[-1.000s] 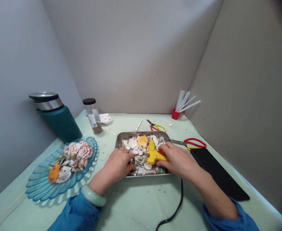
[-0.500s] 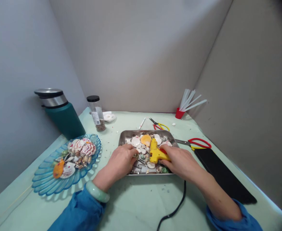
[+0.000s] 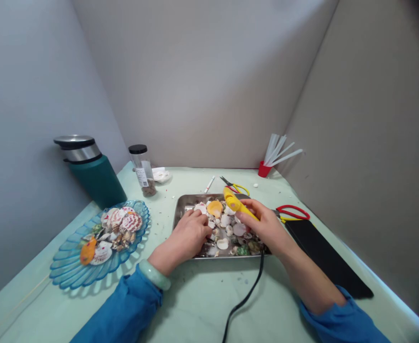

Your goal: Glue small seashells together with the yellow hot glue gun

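Note:
A metal tray [image 3: 179, 214] full of seashells lies in front of me. My left hand [image 3: 192, 233] is over its left half, fingers curled downward among the shells; what the fingertips pinch, if anything, is hidden. My right hand [image 3: 266, 224] is closed round a yellow hot glue gun [image 3: 234, 202], raised above the tray's right side with its black cord [image 3: 247, 297] trailing down to the table. An orange scallop shell [image 3: 215, 208] sits near the tray's back, and a white shell [image 3: 222, 244] near its front edge, both between my hands.
To the left, a blue fluted plate [image 3: 66, 274] bears shells. Behind stand a teal bottle [image 3: 97, 178] and a clear jar [image 3: 144, 171]. Scissors [image 3: 293, 212], pliers-like cutters [image 3: 235, 185], a marker [image 3: 209, 184], a black slab [image 3: 327, 257] and a red cup [image 3: 264, 169] of glue sticks surround the tray.
My right hand has lifted and turned the glue gun, uncovering shells beneath it. My left hand has shifted slightly right, deeper over the shells; the small object at its fingertips is now out of sight.

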Demonstrator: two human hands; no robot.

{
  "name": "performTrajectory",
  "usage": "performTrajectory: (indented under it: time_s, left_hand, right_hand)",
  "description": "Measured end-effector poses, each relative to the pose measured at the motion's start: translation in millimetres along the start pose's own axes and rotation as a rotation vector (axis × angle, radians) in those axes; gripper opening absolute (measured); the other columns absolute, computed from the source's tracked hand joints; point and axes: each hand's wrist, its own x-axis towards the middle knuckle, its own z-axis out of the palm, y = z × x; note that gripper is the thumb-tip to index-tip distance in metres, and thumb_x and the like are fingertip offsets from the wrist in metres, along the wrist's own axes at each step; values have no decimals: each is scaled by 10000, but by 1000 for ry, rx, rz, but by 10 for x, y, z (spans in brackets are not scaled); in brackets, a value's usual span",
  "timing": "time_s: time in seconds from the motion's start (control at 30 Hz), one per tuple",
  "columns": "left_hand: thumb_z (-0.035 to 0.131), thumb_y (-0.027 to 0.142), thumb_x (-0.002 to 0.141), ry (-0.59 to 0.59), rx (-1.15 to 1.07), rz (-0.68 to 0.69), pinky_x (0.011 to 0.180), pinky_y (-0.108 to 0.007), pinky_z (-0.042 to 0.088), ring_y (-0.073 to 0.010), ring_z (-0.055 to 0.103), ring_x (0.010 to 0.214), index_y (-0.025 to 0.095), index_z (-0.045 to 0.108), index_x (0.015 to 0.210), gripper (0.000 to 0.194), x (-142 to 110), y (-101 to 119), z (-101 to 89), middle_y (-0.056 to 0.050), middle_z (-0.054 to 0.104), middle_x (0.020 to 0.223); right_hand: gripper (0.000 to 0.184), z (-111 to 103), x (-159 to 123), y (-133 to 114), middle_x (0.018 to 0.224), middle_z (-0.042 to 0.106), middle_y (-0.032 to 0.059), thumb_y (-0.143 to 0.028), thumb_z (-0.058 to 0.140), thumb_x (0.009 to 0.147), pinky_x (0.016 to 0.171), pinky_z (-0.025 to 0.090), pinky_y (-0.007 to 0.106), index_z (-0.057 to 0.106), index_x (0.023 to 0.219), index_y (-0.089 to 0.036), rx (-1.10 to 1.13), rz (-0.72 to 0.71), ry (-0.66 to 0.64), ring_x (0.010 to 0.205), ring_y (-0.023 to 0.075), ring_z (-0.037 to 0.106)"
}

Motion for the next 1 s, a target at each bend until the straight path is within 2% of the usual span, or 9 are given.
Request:
performTrajectory:
  time_s: [0.07, 0.13, 0.3, 0.4, 0.53, 0.87, 1.0]
  left_hand:
    - [559, 173, 831, -4, 20, -9, 872, -396, 374, -241, 531, 952, 191, 692, 811, 135, 26, 0, 30, -89, 639, 888]
    - [539, 163, 838, -4, 35, -23, 856, -394, 381, -240, 537, 934, 176, 678, 797, 146, 43, 4, 46, -97, 641, 896]
    - [538, 138, 830, 73, -26, -86, 838, -367, 400, -229, 559, 889, 160, 656, 771, 134, 6, 17, -5, -91, 657, 859]
    - [536, 123, 826, 119, -177, -151, 793, -323, 419, -199, 578, 817, 164, 651, 803, 123, -61, 16, -57, -63, 672, 818]
    - [538, 112, 811, 123, -356, -205, 721, -269, 432, -174, 584, 776, 178, 641, 811, 122, -159, -18, -77, -31, 672, 797]
    - [547, 43, 737, 139, -494, -301, 728, -243, 438, -162, 615, 809, 190, 677, 829, 217, -197, -80, -45, -20, 697, 846]
    - [570, 113, 752, 139, -565, -358, 691, -242, 437, -158, 613, 759, 189, 676, 816, 145, -194, -75, -74, -15, 699, 816]
  right_hand:
    - [359, 43, -1, 7, 679, 546, -45, -426, 651, 775, 499, 395, 225, 567, 1035, -193, 221, 38, -47, 521, 104, 481]
    - [332, 79, -6, 17, 630, 486, -62, -453, 647, 775, 475, 379, 221, 553, 958, -193, 364, 53, -89, 484, 91, 436]
    - [315, 119, -22, 60, 600, 429, -79, -478, 658, 768, 478, 380, 225, 505, 836, -211, 429, 51, -106, 468, 78, 387]
    - [314, 134, -34, 76, 582, 427, -82, -436, 711, 730, 465, 359, 224, 531, 837, -203, 425, 50, -113, 463, 76, 372]
    - [288, 167, -52, 79, 567, 454, -77, -385, 711, 741, 450, 325, 223, 562, 893, -192, 356, 59, -114, 462, 84, 391]
    - [297, 168, -56, 92, 542, 464, -76, -382, 663, 785, 476, 326, 231, 582, 989, -183, 133, 70, -118, 490, 99, 396]
    - [316, 169, -62, 121, 556, 471, -72, -395, 654, 799, 496, 330, 240, 590, 1026, -184, 70, 50, -130, 503, 104, 408]
